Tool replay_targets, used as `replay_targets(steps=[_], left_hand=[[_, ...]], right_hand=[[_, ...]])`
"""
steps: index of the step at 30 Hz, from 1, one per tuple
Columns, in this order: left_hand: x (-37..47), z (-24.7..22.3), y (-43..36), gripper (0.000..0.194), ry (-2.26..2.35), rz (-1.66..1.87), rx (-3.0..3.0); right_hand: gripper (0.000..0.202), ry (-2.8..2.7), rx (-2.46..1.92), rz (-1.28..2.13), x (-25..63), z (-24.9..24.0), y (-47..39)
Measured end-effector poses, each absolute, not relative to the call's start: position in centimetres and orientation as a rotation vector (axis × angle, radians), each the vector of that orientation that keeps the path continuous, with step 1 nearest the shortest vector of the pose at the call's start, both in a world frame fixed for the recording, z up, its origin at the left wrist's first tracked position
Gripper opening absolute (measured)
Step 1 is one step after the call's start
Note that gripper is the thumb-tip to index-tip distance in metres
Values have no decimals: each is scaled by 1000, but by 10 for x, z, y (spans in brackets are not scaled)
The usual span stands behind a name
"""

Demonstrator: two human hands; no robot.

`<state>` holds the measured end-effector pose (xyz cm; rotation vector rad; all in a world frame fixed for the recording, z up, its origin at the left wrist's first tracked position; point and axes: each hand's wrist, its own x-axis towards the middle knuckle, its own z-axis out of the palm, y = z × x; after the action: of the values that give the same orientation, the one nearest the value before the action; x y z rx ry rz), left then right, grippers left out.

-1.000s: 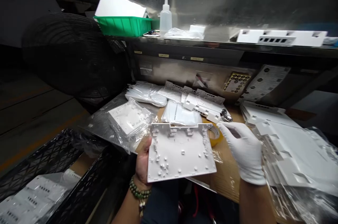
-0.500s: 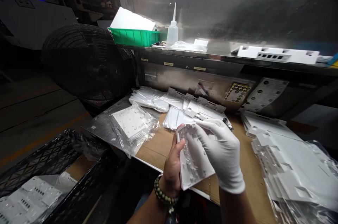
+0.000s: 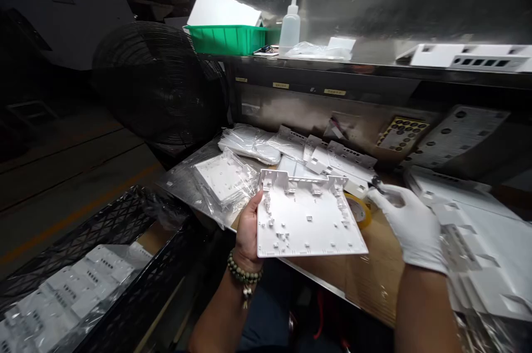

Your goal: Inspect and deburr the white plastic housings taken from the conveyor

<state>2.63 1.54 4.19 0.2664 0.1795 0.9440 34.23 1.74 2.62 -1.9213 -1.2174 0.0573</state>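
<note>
My left hand [image 3: 248, 231], bare with a bead bracelet at the wrist, grips the left edge of a white plastic housing [image 3: 297, 234]. The housing's inner side, with small posts and clips, faces up towards me. On the right, my right hand [image 3: 411, 225] wears a white glove. Its thumb and fingertips close on a small dark object [image 3: 377, 181] at the far side of the worktop; its kind is not clear. A roll of yellow tape [image 3: 359, 210] lies between the housing and the glove, partly covered by the housing.
More white housings [image 3: 344, 167] lie behind, and a stack [image 3: 490, 236] stands at right. Bagged parts [image 3: 224, 175] rest at left. A black crate [image 3: 120, 214] holds several housings. The shelf carries a green bin [image 3: 226, 40] and a squeeze bottle [image 3: 290, 31]. A fan [image 3: 158, 81] stands left.
My right hand has left the housing and moved right to the small dark object. The housing, still in my left hand, has turned flatter and shows its whole inner side. The view has shifted.
</note>
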Motion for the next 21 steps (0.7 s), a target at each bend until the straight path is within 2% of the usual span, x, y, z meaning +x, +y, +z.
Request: replay_targets(steps=[3, 5, 11, 21], left_hand=[[11, 45, 18, 63, 177, 996, 294], [6, 47, 17, 64, 178, 1018, 304], [2, 48, 15, 72, 211, 1029, 270], [-9, 33, 19, 67, -6, 990, 342]], right_hand=[[41, -1260, -2323, 248, 353, -6, 27], [36, -1363, -2422, 274, 342, -14, 30], [41, -1491, -2379, 238, 315, -17, 29], [39, -1293, -2389, 130, 335, -34, 11]])
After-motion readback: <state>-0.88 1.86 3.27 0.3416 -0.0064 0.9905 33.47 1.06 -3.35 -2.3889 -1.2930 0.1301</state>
